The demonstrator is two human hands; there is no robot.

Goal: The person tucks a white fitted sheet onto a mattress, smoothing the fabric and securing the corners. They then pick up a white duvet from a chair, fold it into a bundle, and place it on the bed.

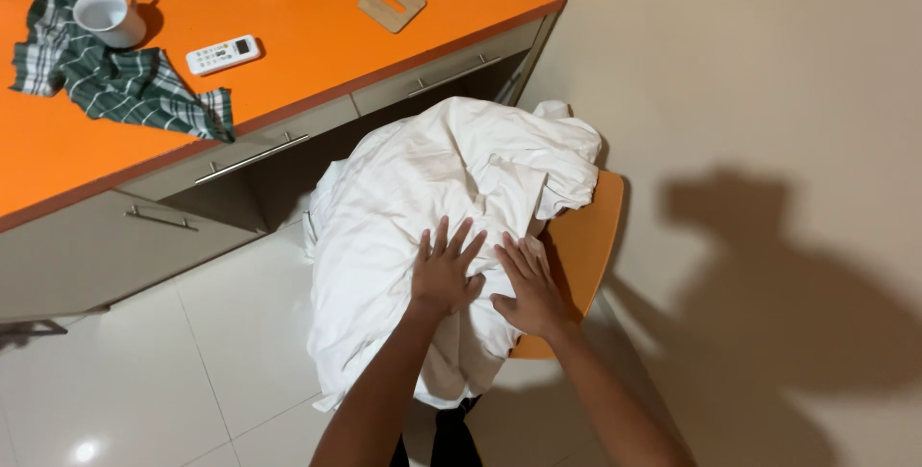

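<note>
Both hands, left hand (445, 272) and right hand (527, 287), press flat, fingers spread, on white cloth (423, 189) covering an orange chair (586, 237).

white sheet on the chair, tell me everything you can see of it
The white sheet is plain, crumpled cloth, heaped over an orange chair beside the desk. Its folds bunch highest at the far end, and one edge hangs down towards the tiled floor. The left hand and the right hand both lie flat on it, fingers spread.

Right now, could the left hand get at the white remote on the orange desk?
Probably yes, with a stretch. The left hand lies flat on the white sheet; the white remote sits uncovered near the orange desk edge, nothing between.
</note>
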